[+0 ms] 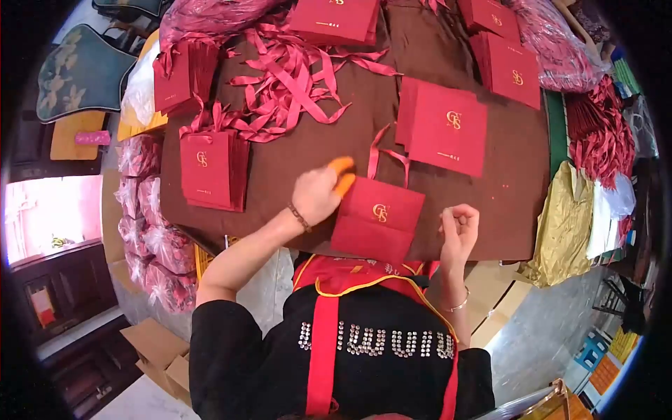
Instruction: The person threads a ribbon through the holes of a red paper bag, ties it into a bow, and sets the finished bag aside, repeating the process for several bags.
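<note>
A red paper bag [378, 218] with gold lettering and ribbon handles lies at the table's near edge. My left hand [320, 190], with orange covers on two fingertips, is at the bag's upper left corner, its fingers closed on it. To the right of the bag is my right hand [458, 229], raised with fingers curled together; whatever they hold, if anything, is too small to make out. Beyond the bag lies a stack of red bags [448, 129] without visible ribbons. A pile of loose red ribbons [297, 80] spreads at the far left centre.
Bags with ribbons [213, 171] are stacked at the left table edge, and more red bags [507, 66] lie far right. Plastic-wrapped bundles [164, 245] stand left of the brown-covered table [518, 203]. A gold plastic sack [560, 234] is at its right.
</note>
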The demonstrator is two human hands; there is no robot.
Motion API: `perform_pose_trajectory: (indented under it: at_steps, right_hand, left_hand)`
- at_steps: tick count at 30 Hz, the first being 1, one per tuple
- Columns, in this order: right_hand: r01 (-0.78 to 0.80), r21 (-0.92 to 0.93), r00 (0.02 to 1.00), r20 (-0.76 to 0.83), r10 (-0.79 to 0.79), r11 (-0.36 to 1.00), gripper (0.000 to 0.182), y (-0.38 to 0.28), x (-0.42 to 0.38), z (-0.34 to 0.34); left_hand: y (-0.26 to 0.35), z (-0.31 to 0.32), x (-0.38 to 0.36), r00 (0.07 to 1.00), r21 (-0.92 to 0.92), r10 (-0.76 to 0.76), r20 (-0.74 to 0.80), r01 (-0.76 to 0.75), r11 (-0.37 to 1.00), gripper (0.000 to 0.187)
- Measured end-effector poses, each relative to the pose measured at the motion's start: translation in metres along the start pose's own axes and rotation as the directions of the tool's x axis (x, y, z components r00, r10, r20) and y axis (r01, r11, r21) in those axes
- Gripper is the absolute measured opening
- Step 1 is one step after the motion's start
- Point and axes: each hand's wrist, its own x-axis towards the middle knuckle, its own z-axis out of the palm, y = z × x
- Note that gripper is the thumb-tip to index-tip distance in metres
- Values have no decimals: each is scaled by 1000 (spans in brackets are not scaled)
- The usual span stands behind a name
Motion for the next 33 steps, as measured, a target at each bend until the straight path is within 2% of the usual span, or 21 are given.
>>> perform_pose_trajectory:
  at_steps: [1,2,3,4,6,7,9,11,12,13,14,16,17,18,20,22,24,28,30,33]
  right_hand:
    - [-10,-56,1000,11,11,998,21,1,-1,-3]
    - [-21,-115,1000,19,23,993,18,3,-2,-5]
    - [-12,-145,996,87,25,989,16,5,-5,-6]
    - [-2,-179,988,152,30,984,14,5,-8,-8]
    - [18,-255,971,234,44,967,10,-3,-12,7]
    - [71,-269,949,315,18,960,9,-2,-12,14]
    - [178,-341,904,428,-16,923,8,-7,-9,29]
    - [284,-434,878,477,-50,855,10,-17,-5,44]
    - [280,-437,881,471,-48,855,10,-15,1,47]
    - [492,-439,813,542,-215,752,11,-12,8,51]
    - [676,-419,703,614,-359,606,13,-9,12,54]
    - [672,-437,702,633,-327,597,18,-7,17,60]
    - [695,-448,680,664,-312,562,20,-5,19,63]
    - [718,-455,657,694,-296,527,23,-2,20,65]
    - [722,-478,652,712,-261,500,25,4,21,65]
    - [726,-501,648,729,-224,470,28,6,21,65]
    - [714,-536,653,742,-153,450,32,5,21,66]
    - [717,-547,658,736,-160,433,33,4,16,66]
    - [700,-569,658,748,-82,432,31,0,10,64]
    - [698,-566,654,754,-67,439,27,-2,1,62]
  left_hand:
    - [0,-4,-3,995,254,102,16,-103,962,31]
    - [-1,-9,1,995,258,99,13,-99,961,31]
    - [3,-17,10,942,407,310,-126,-236,883,28]
    - [6,-23,21,827,557,517,-224,-326,764,26]
    - [12,-34,50,756,813,612,-234,-194,550,26]
    - [10,-33,63,755,809,613,-233,-200,553,26]
    - [3,-28,86,758,885,601,-252,-71,461,22]
    - [-4,-25,100,774,882,579,-254,-61,468,21]
    - [-7,-23,104,791,879,553,-261,-42,475,19]
    - [-12,-25,105,769,863,580,-269,-74,500,16]
    - [-18,-28,103,772,862,577,-267,-76,500,16]
    - [-16,-36,94,697,871,692,-187,-208,444,12]
    - [-15,-37,86,657,802,724,-212,-307,513,12]
    - [-8,-40,73,661,802,720,-212,-303,514,12]
    - [5,-46,40,817,552,547,-184,-374,745,9]
    - [21,-43,5,891,495,445,-95,-346,797,11]
    - [19,-28,-19,903,418,426,-54,-367,831,16]
    - [12,-11,-32,956,329,291,-28,-266,906,14]
    - [11,-5,-33,954,345,299,-28,-271,899,15]
    - [11,4,-37,952,362,306,-14,-280,889,14]
